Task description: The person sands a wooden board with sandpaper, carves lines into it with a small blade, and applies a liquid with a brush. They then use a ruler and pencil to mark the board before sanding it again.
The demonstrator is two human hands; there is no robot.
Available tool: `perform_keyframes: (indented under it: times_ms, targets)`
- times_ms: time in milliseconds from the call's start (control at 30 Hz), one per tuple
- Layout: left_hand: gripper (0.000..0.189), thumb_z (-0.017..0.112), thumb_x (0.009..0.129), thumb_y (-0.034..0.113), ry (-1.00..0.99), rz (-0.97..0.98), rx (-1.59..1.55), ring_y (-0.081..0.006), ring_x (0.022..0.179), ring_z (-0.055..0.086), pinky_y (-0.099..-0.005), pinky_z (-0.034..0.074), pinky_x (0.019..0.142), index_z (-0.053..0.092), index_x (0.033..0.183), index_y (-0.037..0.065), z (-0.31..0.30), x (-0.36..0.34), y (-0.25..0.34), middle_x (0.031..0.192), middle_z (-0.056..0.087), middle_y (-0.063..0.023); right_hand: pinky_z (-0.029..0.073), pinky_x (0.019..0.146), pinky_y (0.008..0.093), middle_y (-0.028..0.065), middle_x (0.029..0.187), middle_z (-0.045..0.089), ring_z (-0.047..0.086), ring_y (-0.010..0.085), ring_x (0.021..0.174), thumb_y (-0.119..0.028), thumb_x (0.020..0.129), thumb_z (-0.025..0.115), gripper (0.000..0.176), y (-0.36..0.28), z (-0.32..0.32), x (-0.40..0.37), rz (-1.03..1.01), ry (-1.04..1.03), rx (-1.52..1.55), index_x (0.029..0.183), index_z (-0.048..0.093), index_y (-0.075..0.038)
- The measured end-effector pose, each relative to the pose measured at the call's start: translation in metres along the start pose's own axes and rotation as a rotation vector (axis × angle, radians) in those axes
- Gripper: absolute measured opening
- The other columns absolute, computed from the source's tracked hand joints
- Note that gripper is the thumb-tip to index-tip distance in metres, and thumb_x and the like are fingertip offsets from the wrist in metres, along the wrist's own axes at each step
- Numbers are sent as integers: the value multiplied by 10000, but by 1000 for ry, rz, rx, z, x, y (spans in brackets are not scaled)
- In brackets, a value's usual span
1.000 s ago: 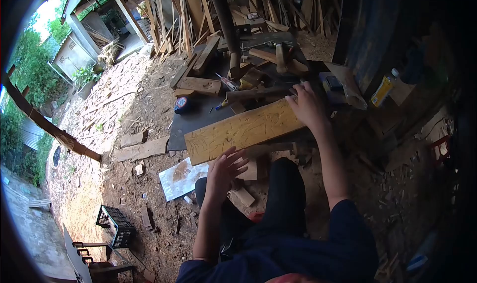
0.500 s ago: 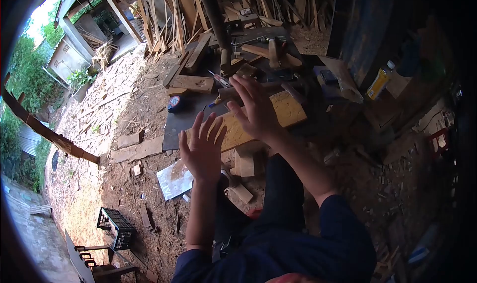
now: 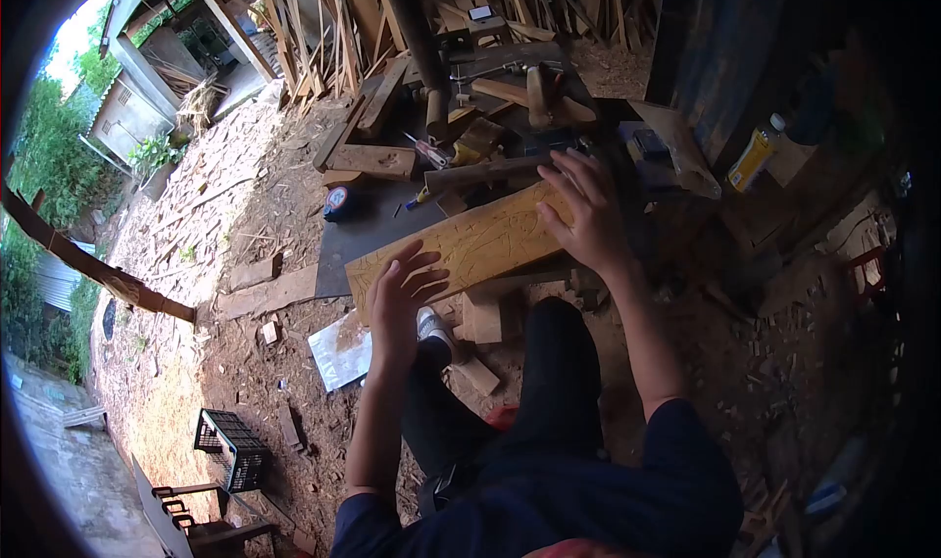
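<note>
Right hand (image 3: pixel 586 213) has shifted over the board (image 3: pixel 480 247), nearer the yellow bottle (image 3: pixel 754 158).

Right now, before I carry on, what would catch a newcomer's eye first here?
Probably the long yellowish board covered in marks, lying at the near edge of the dark table, with the open left hand by its left end and the open right hand by its right. Next, perhaps the yellow bottle right of the table and the black crate on the ground at lower left.
</note>
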State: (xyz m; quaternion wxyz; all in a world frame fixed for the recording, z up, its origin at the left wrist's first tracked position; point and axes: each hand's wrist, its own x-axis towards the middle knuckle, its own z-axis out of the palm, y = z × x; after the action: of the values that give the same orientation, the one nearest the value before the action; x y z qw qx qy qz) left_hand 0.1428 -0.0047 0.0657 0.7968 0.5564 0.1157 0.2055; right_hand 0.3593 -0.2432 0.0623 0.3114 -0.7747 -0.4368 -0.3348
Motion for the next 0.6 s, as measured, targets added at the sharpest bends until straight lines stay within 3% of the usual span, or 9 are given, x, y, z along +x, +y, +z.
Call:
perform_keyframes:
  times_ms: [100, 267, 367, 500, 600]
  targets:
    - [553, 483, 1103, 366, 27, 16, 210, -286, 1110, 732, -420, 568, 1002, 572, 1471, -37, -5, 1, 12, 1315, 703, -200, 432, 1187, 535, 121, 1449, 593, 558, 362, 1377, -119, 884, 822, 516, 23, -11, -8, 49, 58, -64, 1376, 667, -93]
    - [473, 526, 1124, 292, 30, 147, 391, -253, 1055, 751, -379, 581, 965, 611, 1423, -65, -15, 11, 15, 1267, 728, -200, 459, 1155, 505, 177, 1432, 600, 574, 400, 1355, -123, 909, 800, 550, 64, 3, -31, 261, 119, 69, 1423, 617, -56]
    - [437, 557, 1119, 271, 59, 308, 562, -253, 1070, 751, -374, 590, 947, 644, 1387, -63, -25, 25, 18, 1255, 733, -194, 458, 1157, 498, 208, 1433, 593, 574, 413, 1355, -159, 949, 778, 538, 71, 6, -33, 337, 130, 164, 1438, 598, -27]
    - [336, 691, 1056, 183, 219, 504, 854, -235, 1103, 733, -364, 559, 976, 695, 1323, -21, -61, 64, 24, 1234, 746, -161, 458, 1158, 492, 229, 1427, 593, 571, 413, 1362, -195, 981, 756, 541, 76, 10, -38, 449, 65, 222, 1453, 575, -2]
    - [431, 758, 994, 226, 332, 570, 1183, -334, 1192, 702, -412, 529, 1050, 682, 1351, -3, -118, 108, 16, 1250, 723, -212, 466, 1151, 490, 226, 1420, 601, 579, 408, 1358, -208, 988, 753, 544, 75, 7, -38, 452, 57, 219, 1456, 571, 1]
